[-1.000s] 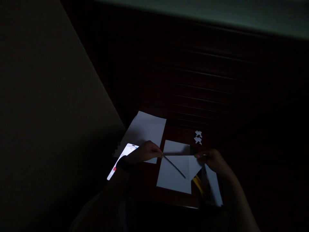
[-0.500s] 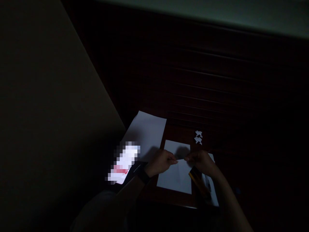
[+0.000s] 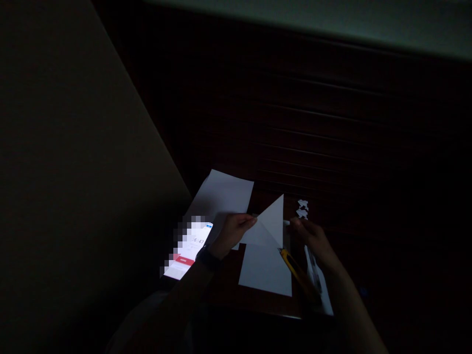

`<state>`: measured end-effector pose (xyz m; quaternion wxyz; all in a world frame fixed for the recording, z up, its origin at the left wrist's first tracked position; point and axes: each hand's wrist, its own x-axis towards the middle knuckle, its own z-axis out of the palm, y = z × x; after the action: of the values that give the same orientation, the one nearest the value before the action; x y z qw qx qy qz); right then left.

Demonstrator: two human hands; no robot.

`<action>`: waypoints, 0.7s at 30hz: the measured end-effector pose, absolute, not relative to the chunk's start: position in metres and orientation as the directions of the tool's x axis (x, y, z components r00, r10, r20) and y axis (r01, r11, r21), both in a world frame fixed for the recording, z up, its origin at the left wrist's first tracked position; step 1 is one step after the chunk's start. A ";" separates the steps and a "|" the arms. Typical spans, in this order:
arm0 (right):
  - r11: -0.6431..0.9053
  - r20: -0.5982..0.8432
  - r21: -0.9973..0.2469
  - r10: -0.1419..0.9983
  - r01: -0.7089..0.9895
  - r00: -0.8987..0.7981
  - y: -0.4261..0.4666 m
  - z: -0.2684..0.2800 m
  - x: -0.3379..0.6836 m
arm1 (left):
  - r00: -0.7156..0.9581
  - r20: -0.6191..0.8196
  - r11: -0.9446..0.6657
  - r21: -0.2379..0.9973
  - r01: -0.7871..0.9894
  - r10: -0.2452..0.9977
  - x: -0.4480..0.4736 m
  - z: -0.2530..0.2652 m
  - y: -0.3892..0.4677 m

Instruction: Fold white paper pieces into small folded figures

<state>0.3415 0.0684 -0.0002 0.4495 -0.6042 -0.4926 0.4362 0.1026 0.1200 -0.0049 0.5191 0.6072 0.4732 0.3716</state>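
My left hand (image 3: 236,231) pinches a folded, triangular piece of white paper (image 3: 272,219) at its left side, and its point stands up and to the right. Under it lies a white sheet of paper (image 3: 265,270) on the dark table. My right hand (image 3: 309,236) is just right of the folded paper, apart from its edge. Its fingers are curled together, and what they hold, if anything, is hidden. A yellow utility knife (image 3: 293,268) lies slantwise below my right hand, its tip over the sheet's right edge.
A lit phone (image 3: 188,255) rests left of my left wrist. Behind it lies a larger white sheet (image 3: 228,196). Two small folded paper shapes (image 3: 303,209) are at the table's back right. More white paper (image 3: 326,297) lies at the right edge. A wall rises on the left.
The paper between my hands has come up and shows as a large triangle. My left hand has moved left and up, my right hand slightly up and away. The utility knife shows more yellow.
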 end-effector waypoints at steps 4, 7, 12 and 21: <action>-0.166 -0.168 -0.985 0.985 -0.041 0.028 0.065 0.000 0.314 | 0.222 -0.109 0.097 0.993 0.064 0.969 0.104 -0.010 0.120; -0.241 -0.250 -0.955 0.968 -0.172 0.028 0.065 -0.007 0.309 | 0.227 -0.114 0.115 0.993 0.012 0.967 0.105 -0.015 0.120; -0.247 -0.262 -0.952 0.963 -0.181 0.063 0.066 -0.013 0.308 | 0.244 -0.102 0.109 0.994 -0.015 0.964 0.106 -0.021 0.120; -0.270 -0.286 -0.913 0.958 -0.306 0.007 0.065 -0.008 0.311 | 0.283 -0.099 0.123 0.990 -0.070 0.954 0.102 -0.023 0.120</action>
<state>0.3106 0.0655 -0.0076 0.5070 -0.4963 -0.3287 0.6234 0.1019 0.1196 -0.0228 0.6139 0.5145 0.4298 0.4168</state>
